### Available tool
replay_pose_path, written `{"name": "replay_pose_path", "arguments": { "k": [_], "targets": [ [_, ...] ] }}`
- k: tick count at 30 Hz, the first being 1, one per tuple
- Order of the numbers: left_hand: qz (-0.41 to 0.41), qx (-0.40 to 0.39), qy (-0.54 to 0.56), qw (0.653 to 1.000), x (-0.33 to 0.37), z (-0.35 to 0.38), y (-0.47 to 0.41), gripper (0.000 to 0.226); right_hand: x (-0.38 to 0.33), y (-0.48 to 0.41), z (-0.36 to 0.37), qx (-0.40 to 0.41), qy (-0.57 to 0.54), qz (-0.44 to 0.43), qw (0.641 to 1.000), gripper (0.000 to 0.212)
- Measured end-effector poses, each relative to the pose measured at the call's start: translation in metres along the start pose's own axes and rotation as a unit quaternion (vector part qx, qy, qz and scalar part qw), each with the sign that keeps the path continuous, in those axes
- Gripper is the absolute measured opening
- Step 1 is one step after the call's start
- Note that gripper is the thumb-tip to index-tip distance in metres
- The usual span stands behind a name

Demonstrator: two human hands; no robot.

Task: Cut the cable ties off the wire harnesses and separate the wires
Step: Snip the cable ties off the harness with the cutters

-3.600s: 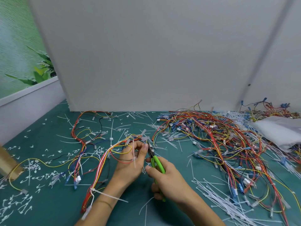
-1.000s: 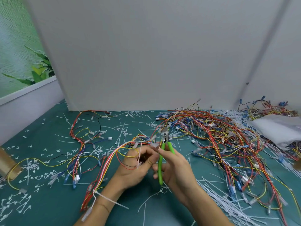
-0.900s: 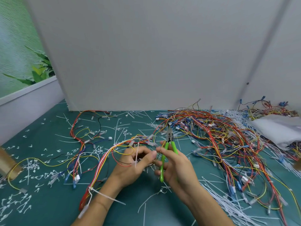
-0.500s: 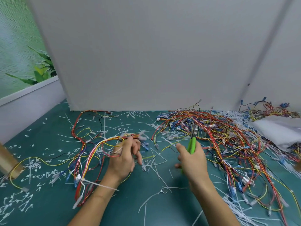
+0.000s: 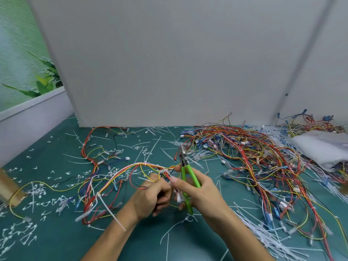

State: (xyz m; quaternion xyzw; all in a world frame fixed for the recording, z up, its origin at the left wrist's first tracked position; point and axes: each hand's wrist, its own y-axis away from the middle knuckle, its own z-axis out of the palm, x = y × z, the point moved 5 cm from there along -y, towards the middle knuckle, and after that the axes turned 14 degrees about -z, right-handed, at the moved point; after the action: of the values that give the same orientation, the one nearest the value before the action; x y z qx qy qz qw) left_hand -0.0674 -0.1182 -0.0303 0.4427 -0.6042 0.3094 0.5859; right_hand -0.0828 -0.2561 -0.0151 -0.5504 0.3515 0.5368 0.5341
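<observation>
A wire harness [image 5: 120, 172] of red, yellow and white wires arcs over the green mat, bound in places by white cable ties [image 5: 110, 210]. My left hand [image 5: 150, 196] grips this harness near its right end. My right hand [image 5: 199, 191] is closed on green-handled cutting pliers [image 5: 185, 172], whose jaws point up and away, just right of the harness end. The two hands are close together, fingertips almost touching over the wires.
A large tangle of wires [image 5: 254, 157] fills the right half of the mat. Cut tie pieces [image 5: 32, 204] litter the left side, and long white ties [image 5: 267, 238] lie at the near right. A white bag [image 5: 323, 147] sits far right; a grey panel [image 5: 169, 63] stands behind.
Half a second ago my hands were apart, the right one out over the big tangle. Now they have come back together and the pliers stand beside the harness end.
</observation>
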Motion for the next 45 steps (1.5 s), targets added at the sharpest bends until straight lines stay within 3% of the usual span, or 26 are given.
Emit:
{"name": "replay_pose_path", "arguments": {
  "k": [10, 14, 17, 23, 27, 33, 36, 41, 45],
  "targets": [
    [0.035, -0.003, -0.145, 0.989, 0.007, 0.011, 0.000, 0.034, 0.004, -0.001, -0.003, 0.021, 0.006, -0.016, 1.000, 0.036],
    [0.034, -0.045, -0.131, 0.990, 0.011, 0.015, 0.002, 0.046, 0.006, 0.000, 0.000, 0.015, 0.005, -0.017, 1.000, 0.032],
    [0.037, -0.012, -0.143, 0.989, 0.010, 0.013, 0.001, 0.034, 0.006, 0.000, 0.000, 0.024, 0.004, -0.031, 0.999, 0.030],
    [0.079, 0.055, -0.218, 0.971, 0.011, 0.014, -0.001, 0.045, 0.014, -0.004, -0.006, 0.062, -0.002, -0.034, 0.997, 0.027],
    [0.101, 0.089, -0.202, 0.970, 0.011, 0.017, -0.001, 0.042, 0.017, -0.010, -0.020, 0.097, -0.008, -0.018, 0.995, 0.027],
    [0.117, 0.079, -0.114, 0.983, 0.017, 0.017, 0.005, 0.046, 0.013, -0.011, -0.024, 0.076, -0.026, -0.027, 0.996, 0.027],
    [0.175, 0.135, -0.117, 0.968, 0.027, 0.008, 0.009, 0.050, 0.009, -0.012, -0.029, 0.098, -0.019, -0.035, 0.994, 0.028],
    [0.176, 0.163, 0.062, 0.969, 0.028, 0.003, 0.004, 0.031, 0.001, -0.010, -0.030, 0.086, -0.021, -0.062, 0.994, 0.031],
    [0.171, 0.222, -0.050, 0.959, 0.020, 0.003, -0.005, 0.025, -0.002, -0.009, -0.028, 0.070, 0.019, -0.088, 0.993, 0.030]
  ]
}}
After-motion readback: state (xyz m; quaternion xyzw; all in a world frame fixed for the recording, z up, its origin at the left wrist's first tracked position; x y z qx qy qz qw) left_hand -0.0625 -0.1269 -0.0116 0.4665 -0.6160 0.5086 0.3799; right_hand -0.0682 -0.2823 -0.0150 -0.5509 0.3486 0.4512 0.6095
